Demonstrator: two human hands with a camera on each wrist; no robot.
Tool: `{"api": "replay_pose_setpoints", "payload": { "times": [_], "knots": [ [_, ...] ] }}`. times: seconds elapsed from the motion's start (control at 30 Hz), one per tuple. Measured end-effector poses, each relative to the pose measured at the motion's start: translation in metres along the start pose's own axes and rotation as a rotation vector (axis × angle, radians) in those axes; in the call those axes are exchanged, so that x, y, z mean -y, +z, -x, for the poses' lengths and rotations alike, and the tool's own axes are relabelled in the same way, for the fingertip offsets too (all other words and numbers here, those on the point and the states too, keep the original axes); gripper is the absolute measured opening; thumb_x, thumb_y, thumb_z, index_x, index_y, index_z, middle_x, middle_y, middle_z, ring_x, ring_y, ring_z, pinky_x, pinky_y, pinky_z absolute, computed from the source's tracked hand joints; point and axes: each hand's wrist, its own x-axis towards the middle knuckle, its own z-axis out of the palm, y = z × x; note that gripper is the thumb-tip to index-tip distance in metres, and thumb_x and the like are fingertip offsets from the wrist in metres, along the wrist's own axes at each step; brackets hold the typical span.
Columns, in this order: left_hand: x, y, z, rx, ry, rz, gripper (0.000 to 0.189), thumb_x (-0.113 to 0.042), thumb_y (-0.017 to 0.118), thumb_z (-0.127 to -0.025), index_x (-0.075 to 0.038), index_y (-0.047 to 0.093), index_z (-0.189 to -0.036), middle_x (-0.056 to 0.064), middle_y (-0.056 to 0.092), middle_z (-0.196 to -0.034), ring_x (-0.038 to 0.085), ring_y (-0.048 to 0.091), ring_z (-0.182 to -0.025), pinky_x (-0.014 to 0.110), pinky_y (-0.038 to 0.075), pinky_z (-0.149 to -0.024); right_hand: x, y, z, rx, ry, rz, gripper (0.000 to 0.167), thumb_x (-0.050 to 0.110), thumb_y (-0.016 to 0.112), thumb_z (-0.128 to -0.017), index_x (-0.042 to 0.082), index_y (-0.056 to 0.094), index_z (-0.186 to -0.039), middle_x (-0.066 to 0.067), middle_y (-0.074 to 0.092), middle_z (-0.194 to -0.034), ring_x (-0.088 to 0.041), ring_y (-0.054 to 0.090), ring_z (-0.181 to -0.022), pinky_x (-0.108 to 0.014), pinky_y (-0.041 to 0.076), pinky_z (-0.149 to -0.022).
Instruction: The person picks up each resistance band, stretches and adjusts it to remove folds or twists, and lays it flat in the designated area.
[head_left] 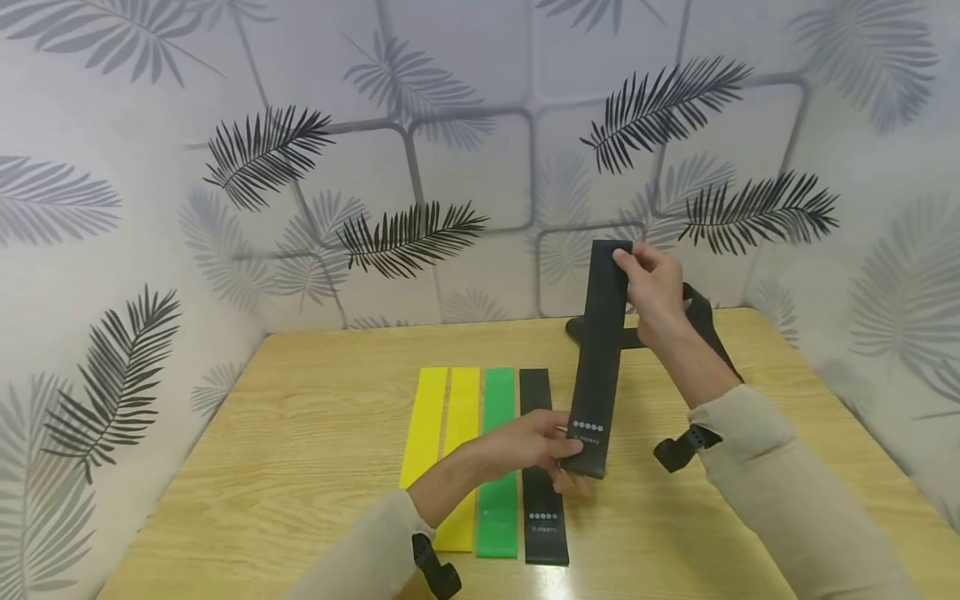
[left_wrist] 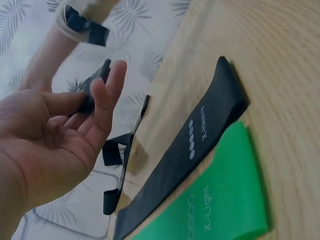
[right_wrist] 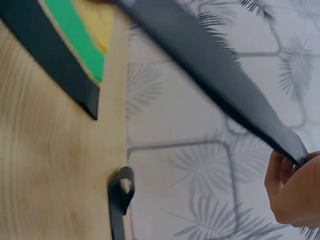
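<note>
A black resistance band (head_left: 600, 358) with white dots and print near its lower end is stretched out between my two hands, above the table. My right hand (head_left: 656, 287) pinches its top end, thumb on the front face. At the lower end, my left hand (head_left: 528, 446) holds the band between thumb and fingers. Under the left hand lies another black resistance band (left_wrist: 172, 160), printed X-Heavy. Beside it is a green resistance band (left_wrist: 235, 185) marked X-Light. Two yellow resistance bands (head_left: 425, 417) lie flat to the left, partly hidden by the left forearm.
Another black band (right_wrist: 119, 195) lies loosely curled on the table near the back edge, partly behind the right hand. The wooden table (head_left: 300, 433) meets a wall (head_left: 480, 183) with a leaf pattern. Each wrist wears a black strap (head_left: 686, 447).
</note>
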Motion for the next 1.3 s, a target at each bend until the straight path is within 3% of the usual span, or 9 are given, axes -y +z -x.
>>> {"api": "replay_pose_setpoints", "payload": {
  "times": [0.07,0.2,0.43,0.5,0.67,0.77,0.93,1.1,1.3],
  "knots": [
    [-0.003,0.005,0.0,0.061,-0.012,0.002,0.024,-0.009,0.051,-0.11,-0.001,0.061,-0.131,0.032,0.07,-0.118,0.031,0.077,-0.089,0.028,0.055,-0.062,-0.009,-0.005,-0.003,-0.004,0.03,0.046,0.023,0.028,0.06,-0.107,0.007,0.065,-0.112,0.004,0.057,-0.096,-0.008,0.057,-0.076,-0.022,0.05,-0.068],
    [-0.004,0.011,0.001,0.092,-0.029,-0.024,0.022,-0.012,0.052,-0.11,0.0,0.066,-0.122,0.031,0.07,-0.119,0.015,0.073,-0.073,0.023,0.047,-0.054,-0.025,-0.01,-0.006,-0.016,0.085,0.092,0.036,0.029,0.058,-0.107,0.003,0.062,-0.132,0.002,0.061,-0.105,-0.006,0.063,-0.076,-0.02,0.053,-0.064],
    [0.004,0.017,0.005,0.073,-0.026,-0.043,0.019,-0.011,0.06,-0.106,-0.002,0.071,-0.119,0.008,0.078,-0.099,0.013,0.063,-0.065,0.022,0.043,-0.054,-0.053,-0.012,-0.008,-0.012,0.162,0.241,0.049,0.032,0.06,-0.107,0.004,0.057,-0.146,-0.013,0.056,-0.144,-0.003,0.062,-0.083,-0.018,0.055,-0.068],
    [0.006,0.019,0.006,0.089,-0.024,-0.042,0.02,-0.01,0.06,-0.105,-0.001,0.07,-0.119,0.01,0.078,-0.1,0.014,0.062,-0.065,0.022,0.044,-0.054,-0.062,-0.013,-0.008,0.018,0.167,0.252,0.051,0.031,0.06,-0.107,0.002,0.055,-0.147,-0.014,0.058,-0.14,-0.001,0.064,-0.08,-0.018,0.056,-0.069],
    [0.008,0.024,0.007,0.148,-0.011,-0.023,0.022,-0.007,0.06,-0.104,0.003,0.07,-0.121,0.031,0.071,-0.115,0.018,0.063,-0.067,0.021,0.045,-0.054,-0.078,-0.015,-0.007,0.071,0.176,0.21,0.047,0.023,0.065,-0.105,-0.003,0.057,-0.142,-0.004,0.064,-0.109,0.0,0.068,-0.067,-0.021,0.06,-0.066],
    [0.009,0.026,0.007,0.165,-0.019,-0.036,0.019,-0.008,0.061,-0.104,0.004,0.071,-0.114,0.027,0.074,-0.112,0.017,0.063,-0.065,0.02,0.044,-0.054,-0.086,-0.015,-0.006,0.079,0.173,0.222,0.04,0.019,0.067,-0.103,-0.004,0.061,-0.135,0.002,0.063,-0.097,-0.001,0.067,-0.064,-0.022,0.059,-0.064],
    [0.012,0.03,0.007,0.176,-0.066,-0.058,0.021,-0.012,0.061,-0.105,0.005,0.068,-0.096,0.001,0.08,-0.092,0.014,0.057,-0.057,0.021,0.041,-0.05,-0.098,-0.016,-0.004,0.108,0.173,0.29,0.039,0.018,0.068,-0.102,-0.004,0.062,-0.134,-0.002,0.065,-0.104,-0.002,0.065,-0.068,-0.022,0.057,-0.065],
    [0.015,0.032,0.008,0.201,-0.076,-0.052,0.028,-0.012,0.061,-0.105,0.009,0.063,-0.086,0.0,0.078,-0.084,0.012,0.052,-0.051,0.022,0.04,-0.048,-0.113,-0.014,-0.003,0.167,0.159,0.345,0.042,0.016,0.069,-0.102,-0.006,0.061,-0.136,-0.014,0.064,-0.12,-0.003,0.064,-0.075,-0.022,0.058,-0.069],
    [0.018,0.036,0.008,0.242,-0.131,-0.067,0.033,-0.015,0.06,-0.106,0.001,0.063,-0.078,-0.001,0.074,-0.074,0.012,0.045,-0.047,0.023,0.037,-0.047,-0.129,-0.013,0.0,0.292,0.144,0.45,0.029,0.011,0.071,-0.1,-0.008,0.069,-0.123,-0.018,0.068,-0.113,-0.013,0.064,-0.077,-0.029,0.059,-0.068]
  ]
}}
